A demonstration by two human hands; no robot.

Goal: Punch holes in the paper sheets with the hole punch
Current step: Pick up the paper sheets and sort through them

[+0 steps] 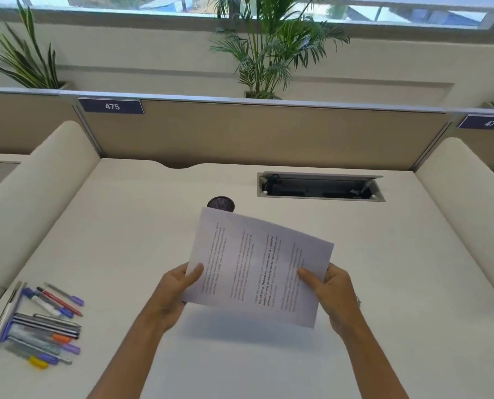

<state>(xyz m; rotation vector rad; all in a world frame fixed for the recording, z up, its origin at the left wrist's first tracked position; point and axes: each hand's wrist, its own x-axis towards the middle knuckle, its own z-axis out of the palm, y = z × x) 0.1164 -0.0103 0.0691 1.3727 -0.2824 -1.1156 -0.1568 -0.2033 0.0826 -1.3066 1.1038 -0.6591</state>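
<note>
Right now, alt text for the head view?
Both hands, left hand and right hand, hold printed paper sheets above a white desk. Pens and markers lie at the left, a black mesh cup stands behind the sheets; no hole punch is visible.

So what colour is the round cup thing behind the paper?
Black, with a fine mesh pattern. The cup shows best in the head view, just past the paper.

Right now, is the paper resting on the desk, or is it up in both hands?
Apart. The head view shows the paper lifted clear of the desk, its shadow below, pinched by the left hand and right hand.
</note>
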